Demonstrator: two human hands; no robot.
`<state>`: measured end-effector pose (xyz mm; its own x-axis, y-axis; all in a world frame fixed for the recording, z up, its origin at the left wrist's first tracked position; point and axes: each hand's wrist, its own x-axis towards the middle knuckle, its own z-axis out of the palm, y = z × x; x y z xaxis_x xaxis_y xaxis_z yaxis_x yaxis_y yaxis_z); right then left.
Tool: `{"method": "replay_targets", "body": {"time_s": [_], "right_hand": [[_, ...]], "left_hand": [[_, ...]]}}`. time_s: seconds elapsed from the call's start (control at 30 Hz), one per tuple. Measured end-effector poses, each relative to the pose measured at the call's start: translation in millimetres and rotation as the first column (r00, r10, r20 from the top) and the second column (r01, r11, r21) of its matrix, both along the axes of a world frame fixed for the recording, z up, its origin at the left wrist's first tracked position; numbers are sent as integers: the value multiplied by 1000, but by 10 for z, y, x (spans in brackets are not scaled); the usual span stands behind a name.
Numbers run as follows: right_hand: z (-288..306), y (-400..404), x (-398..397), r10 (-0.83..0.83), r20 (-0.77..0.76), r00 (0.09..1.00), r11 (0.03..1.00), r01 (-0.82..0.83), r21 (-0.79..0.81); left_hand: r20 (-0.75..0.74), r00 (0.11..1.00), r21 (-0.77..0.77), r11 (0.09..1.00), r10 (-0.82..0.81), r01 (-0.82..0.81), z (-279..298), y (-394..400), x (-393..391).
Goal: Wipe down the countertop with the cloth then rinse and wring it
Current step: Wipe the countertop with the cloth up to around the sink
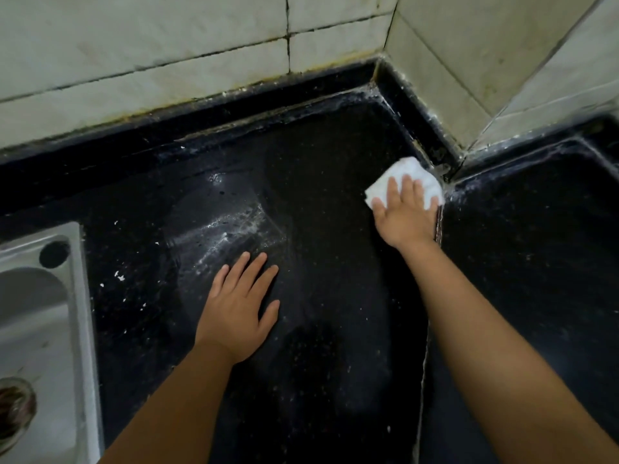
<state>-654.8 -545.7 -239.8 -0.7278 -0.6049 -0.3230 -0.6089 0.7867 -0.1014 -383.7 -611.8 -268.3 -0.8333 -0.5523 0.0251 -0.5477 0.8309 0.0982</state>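
Far back, white cloth (pixel 407 182) bunched on black countertop (pixel 335 329), tight against raised back edge where wall corner juts out, just beside slab seam. Pressed flat under right hand (pixel 403 216), fingers straight and spread, nothing clenched. Left hand (pixel 239 309) flat too, palm down on wet streaked stone nearer centre, grasping nothing. Steel sink (pixel 43 329) at left edge, drain showing. Stained pale tiles (pixel 167 45) behind.

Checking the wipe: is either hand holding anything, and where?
Neither curls around anything. Right hand presses flat on the near part of the cloth; left hand lies flat on the countertop.
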Motion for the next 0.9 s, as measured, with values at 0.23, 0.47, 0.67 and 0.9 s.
{"method": "replay_targets", "body": {"time_s": [0.23, 0.47, 0.67, 0.9], "right_hand": [[2, -248, 680, 355, 43, 934, 933, -350, -86], [-23, 1033, 365, -116, -54, 992, 992, 113, -61], [86, 857, -525, -365, 15, 931, 930, 366, -21], [40, 574, 63, -59, 37, 998, 997, 61, -56]], "left_hand": [[12, 1000, 69, 998, 6, -7, 45, -8, 4], [35, 999, 68, 998, 7, -9, 60, -2, 2], [29, 999, 55, 998, 16, -17, 24, 7, 12], [38, 998, 145, 988, 40, -45, 34, 25, 4]]}}
